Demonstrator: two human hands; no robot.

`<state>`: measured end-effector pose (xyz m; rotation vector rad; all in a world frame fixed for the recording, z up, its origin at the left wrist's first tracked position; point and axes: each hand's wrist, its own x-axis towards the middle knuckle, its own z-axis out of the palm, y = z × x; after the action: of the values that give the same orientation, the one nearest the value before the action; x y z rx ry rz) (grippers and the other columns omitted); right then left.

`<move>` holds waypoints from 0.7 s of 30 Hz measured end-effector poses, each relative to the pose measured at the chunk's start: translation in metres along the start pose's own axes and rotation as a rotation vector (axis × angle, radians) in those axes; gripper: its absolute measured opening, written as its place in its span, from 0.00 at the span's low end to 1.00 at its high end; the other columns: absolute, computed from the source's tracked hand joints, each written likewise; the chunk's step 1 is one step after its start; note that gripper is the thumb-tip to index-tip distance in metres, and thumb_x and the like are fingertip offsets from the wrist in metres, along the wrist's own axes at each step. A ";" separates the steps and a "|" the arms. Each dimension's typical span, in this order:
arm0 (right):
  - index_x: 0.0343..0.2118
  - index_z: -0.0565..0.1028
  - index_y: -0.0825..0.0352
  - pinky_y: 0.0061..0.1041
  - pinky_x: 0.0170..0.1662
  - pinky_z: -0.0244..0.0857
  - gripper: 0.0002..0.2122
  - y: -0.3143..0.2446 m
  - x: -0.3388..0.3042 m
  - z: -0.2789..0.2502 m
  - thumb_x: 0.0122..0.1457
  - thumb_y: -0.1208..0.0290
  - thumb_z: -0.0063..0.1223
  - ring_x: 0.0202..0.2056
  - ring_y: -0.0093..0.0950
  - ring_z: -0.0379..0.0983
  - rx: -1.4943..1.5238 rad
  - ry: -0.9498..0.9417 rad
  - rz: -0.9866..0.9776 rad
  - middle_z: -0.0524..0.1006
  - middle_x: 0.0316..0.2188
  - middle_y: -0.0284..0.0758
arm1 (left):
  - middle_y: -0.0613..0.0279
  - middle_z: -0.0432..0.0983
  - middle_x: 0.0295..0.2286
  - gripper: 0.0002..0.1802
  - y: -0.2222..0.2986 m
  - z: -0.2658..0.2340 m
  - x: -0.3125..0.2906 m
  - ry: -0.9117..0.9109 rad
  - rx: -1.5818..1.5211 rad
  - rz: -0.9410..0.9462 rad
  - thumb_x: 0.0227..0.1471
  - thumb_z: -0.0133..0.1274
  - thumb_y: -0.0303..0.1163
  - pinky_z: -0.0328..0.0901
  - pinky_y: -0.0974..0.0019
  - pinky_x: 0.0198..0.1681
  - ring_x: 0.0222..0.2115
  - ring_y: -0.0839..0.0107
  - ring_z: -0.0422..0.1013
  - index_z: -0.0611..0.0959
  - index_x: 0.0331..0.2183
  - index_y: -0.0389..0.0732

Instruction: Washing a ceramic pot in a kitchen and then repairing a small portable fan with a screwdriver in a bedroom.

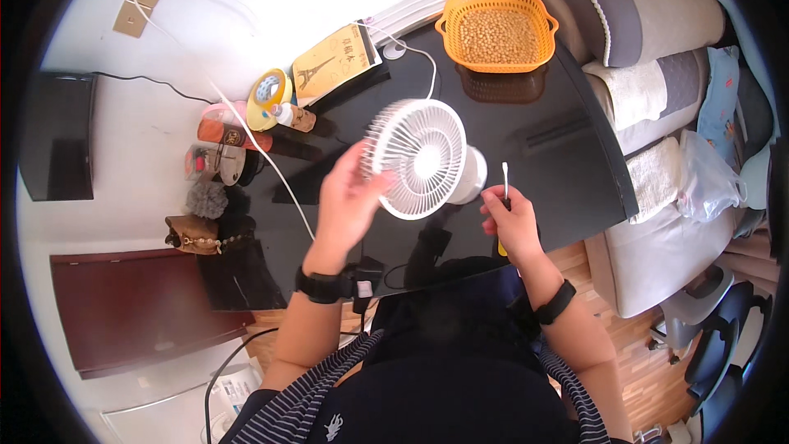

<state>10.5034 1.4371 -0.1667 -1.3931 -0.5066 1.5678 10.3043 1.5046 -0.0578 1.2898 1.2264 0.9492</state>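
My left hand (352, 197) is closed on the rim of a small white desk fan (426, 162), thumb across the front grille. The fan's head is tilted, with its round white base (471, 174) to the right, over the glossy black table (567, 168). Whether the base touches the table I cannot tell. To the right of the fan, my right hand (515, 226) grips a screwdriver (505, 174). Its metal shaft points up and away from me, and the yellow and black handle shows partly below the fingers.
An orange basket (454, 41) of round tan beans stands at the far edge. A notebook (335, 64), tape roll (269, 89), small bottle (294, 116) and brown bag (194, 233) line the left side. A white cable (271, 162) crosses there. A sofa (657, 259) adjoins the right.
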 end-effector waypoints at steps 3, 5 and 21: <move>0.32 0.70 0.67 0.14 0.18 0.57 0.09 -0.015 -0.016 -0.002 0.55 0.66 0.51 0.15 0.14 0.61 0.002 0.032 -0.042 0.71 0.23 0.29 | 0.53 0.70 0.42 0.21 0.013 -0.025 -0.002 -0.060 -0.250 -0.114 0.52 0.44 0.28 0.66 0.67 0.43 0.41 0.69 0.70 0.66 0.48 0.30; 0.41 0.67 0.68 0.13 0.19 0.57 0.15 -0.024 -0.028 -0.005 0.54 0.65 0.52 0.17 0.14 0.61 0.070 -0.011 -0.093 0.71 0.30 0.32 | 0.53 0.70 0.43 0.21 0.012 -0.033 -0.004 -0.087 -0.314 -0.091 0.53 0.42 0.29 0.64 0.65 0.46 0.43 0.68 0.69 0.65 0.48 0.29; 0.57 0.52 0.71 0.21 0.39 0.67 0.39 -0.063 -0.075 0.004 0.43 0.74 0.63 0.41 0.23 0.68 -0.157 0.111 -0.571 0.71 0.43 0.41 | 0.50 0.66 0.46 0.27 -0.002 -0.032 -0.017 -0.273 -0.625 -0.020 0.50 0.46 0.31 0.59 0.62 0.51 0.47 0.63 0.65 0.62 0.50 0.27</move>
<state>10.5161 1.4045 -0.0751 -1.2918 -0.8849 1.0007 10.2704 1.4930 -0.0536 0.8656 0.6502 0.9982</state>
